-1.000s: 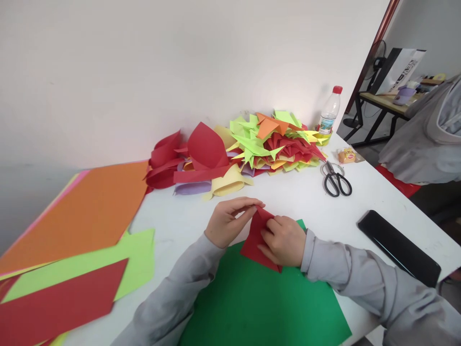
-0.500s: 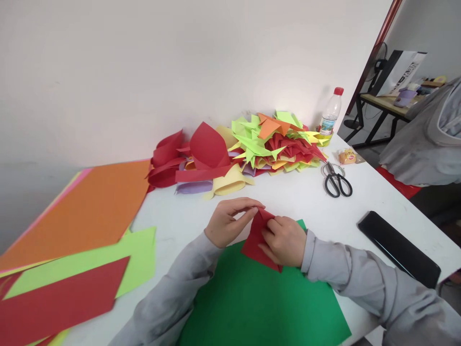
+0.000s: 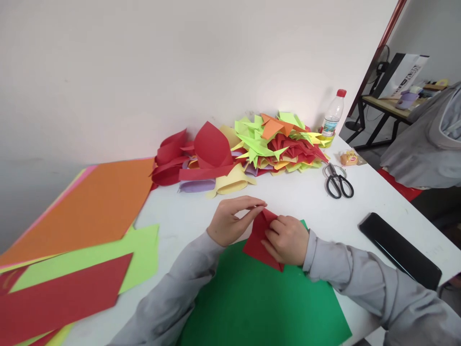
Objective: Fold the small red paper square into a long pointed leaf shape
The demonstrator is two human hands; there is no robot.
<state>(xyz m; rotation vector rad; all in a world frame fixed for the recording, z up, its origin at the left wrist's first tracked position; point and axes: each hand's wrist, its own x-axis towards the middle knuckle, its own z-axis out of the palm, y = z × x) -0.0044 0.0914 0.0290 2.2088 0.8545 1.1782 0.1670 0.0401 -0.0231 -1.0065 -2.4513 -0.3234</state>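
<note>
A small folded piece of red paper (image 3: 260,240) is held between both hands, over the far edge of a green sheet (image 3: 266,302). My left hand (image 3: 232,221) pinches its top corner between thumb and fingertips. Curled over the right side of the paper, my right hand (image 3: 288,239) grips it with bent fingers that hide part of the fold. The lower edge of the red paper hangs just above or rests on the green sheet; I cannot tell which.
Folded paper shapes (image 3: 266,144) lie heaped along the wall beside red paper loops (image 3: 212,149). Orange sheets (image 3: 97,206), a lime sheet (image 3: 144,259) and a red sheet (image 3: 68,298) lie left. Scissors (image 3: 338,185), a black phone-like slab (image 3: 399,250), a bottle (image 3: 332,115) and a wrapped snack (image 3: 349,157) are right.
The view has shifted slightly, so most things sit a little further right. Both hands keep their hold on the red paper, with almost no change in the fingers.
</note>
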